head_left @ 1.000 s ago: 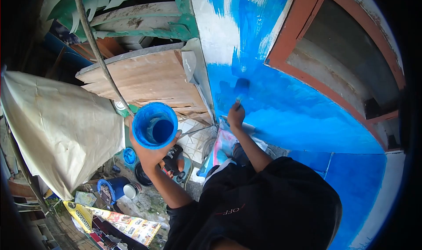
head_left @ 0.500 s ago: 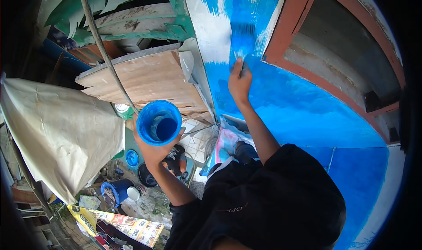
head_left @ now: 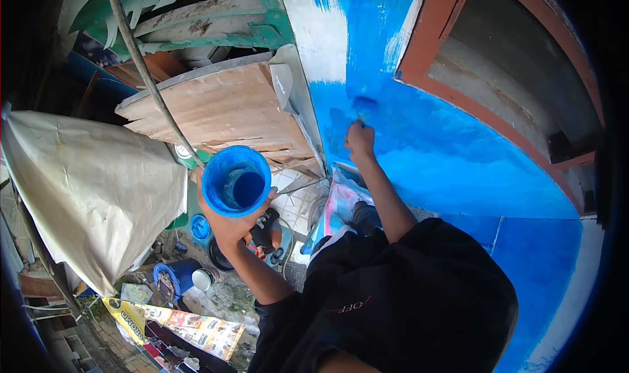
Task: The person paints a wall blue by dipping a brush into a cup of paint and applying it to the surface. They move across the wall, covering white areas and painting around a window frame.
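My left hand grips a blue paint cup from beneath and around its side, with blue paint in the bottom. My right hand is closed around the handle of a paintbrush, whose blue bristles lie against the wall. Wet-looking blue covers most of the wall near the brush. A white unpainted patch shows higher up on the left, with streaky brush marks along its edges.
A reddish-brown window frame borders the painted wall. Left of it are a wooden board, a long pole and a beige sheet. Far below, another person is near a blue barrel and a white bucket.
My right hand and the paintbrush have moved down the wall, leaving more blue over the strip above. The paint cup in my left hand stays nearly in place.
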The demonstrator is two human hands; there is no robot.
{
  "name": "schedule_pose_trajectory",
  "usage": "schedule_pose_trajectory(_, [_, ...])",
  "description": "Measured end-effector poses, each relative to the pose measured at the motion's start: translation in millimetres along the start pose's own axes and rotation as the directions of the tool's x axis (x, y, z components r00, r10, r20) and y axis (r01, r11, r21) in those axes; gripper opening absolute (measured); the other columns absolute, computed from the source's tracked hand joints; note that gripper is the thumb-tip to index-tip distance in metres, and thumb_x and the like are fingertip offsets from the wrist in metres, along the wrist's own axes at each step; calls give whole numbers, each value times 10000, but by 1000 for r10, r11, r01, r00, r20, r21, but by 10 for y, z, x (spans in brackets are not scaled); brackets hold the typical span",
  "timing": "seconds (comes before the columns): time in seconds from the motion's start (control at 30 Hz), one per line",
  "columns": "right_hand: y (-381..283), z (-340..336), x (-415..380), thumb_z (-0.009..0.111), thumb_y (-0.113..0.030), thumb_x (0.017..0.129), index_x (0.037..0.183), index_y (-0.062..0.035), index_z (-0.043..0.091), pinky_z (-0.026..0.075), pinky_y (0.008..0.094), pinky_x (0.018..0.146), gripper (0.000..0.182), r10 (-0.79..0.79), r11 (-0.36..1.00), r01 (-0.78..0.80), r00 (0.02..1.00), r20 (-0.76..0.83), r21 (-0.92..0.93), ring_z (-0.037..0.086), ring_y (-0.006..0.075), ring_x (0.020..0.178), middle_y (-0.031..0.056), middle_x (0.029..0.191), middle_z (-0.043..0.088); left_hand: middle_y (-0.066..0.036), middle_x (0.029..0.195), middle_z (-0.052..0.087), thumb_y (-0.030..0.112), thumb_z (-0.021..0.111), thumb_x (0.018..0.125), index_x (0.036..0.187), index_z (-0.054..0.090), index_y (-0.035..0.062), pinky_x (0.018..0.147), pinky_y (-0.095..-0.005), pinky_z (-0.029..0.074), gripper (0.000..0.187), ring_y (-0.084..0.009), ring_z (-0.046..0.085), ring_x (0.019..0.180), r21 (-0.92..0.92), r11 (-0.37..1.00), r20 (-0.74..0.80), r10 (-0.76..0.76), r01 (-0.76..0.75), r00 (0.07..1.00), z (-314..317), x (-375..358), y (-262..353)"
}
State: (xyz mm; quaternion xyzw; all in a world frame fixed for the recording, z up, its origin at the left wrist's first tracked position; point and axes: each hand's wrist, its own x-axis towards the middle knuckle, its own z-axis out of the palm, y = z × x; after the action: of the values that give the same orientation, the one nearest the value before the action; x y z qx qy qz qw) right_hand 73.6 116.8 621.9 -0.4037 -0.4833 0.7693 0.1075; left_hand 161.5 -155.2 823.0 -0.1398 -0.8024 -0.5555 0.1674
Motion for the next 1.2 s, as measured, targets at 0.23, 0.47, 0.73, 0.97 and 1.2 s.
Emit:
schedule_pose_trajectory(0.23, [-957,372,-907,480,-341,1063,891,28,575,448,326,575,418,-692,721,692,720,51,20,558,152,599,62,668,561,-68,1003,709,150,921,630,1120,659,-5,861,-334,539,576,-168,666,893,4,1000,-2,-6,6,1000,37,-38,-49])
schedule_pose_trajectory(0.47, [742,-282,293,493,-384,1045,882,-4,566,393,332,485,420,-18,985,5,997,-73,-175,534,182,537,89,700,578,-65,958,712,163,924,642,1100,658,-2,838,-334,539,555,-164,666,858,12,1000,16,1,-1,1000,56,-7,-120])
schedule_pose_trajectory(0.73, [-739,-80,-746,491,-422,1055,920,-30,537,291,282,392,417,-189,981,192,978,89,-32,409,73,486,19,700,503,-59,943,706,167,922,644,1117,645,-4,832,-329,539,574,-158,663,849,25,999,20,37,-37,999,84,-4,-143])
schedule_pose_trajectory(0.97, [-1075,158,-922,463,-377,1077,845,21,572,418,315,589,473,-676,730,682,729,108,-30,497,117,623,55,659,539,-62,973,703,167,925,644,1122,642,-2,844,-331,539,581,-162,661,869,-20,1000,35,1,-1,999,168,17,-135])
schedule_pose_trajectory(1.2, [1199,-623,105,426,-441,1047,749,-47,567,363,363,397,514,332,893,-329,942,-44,-307,531,201,474,61,590,522,-75,1026,699,162,929,636,1141,641,2,863,-340,538,603,-174,661,906,-37,999,48,-17,19,999,127,7,-102])
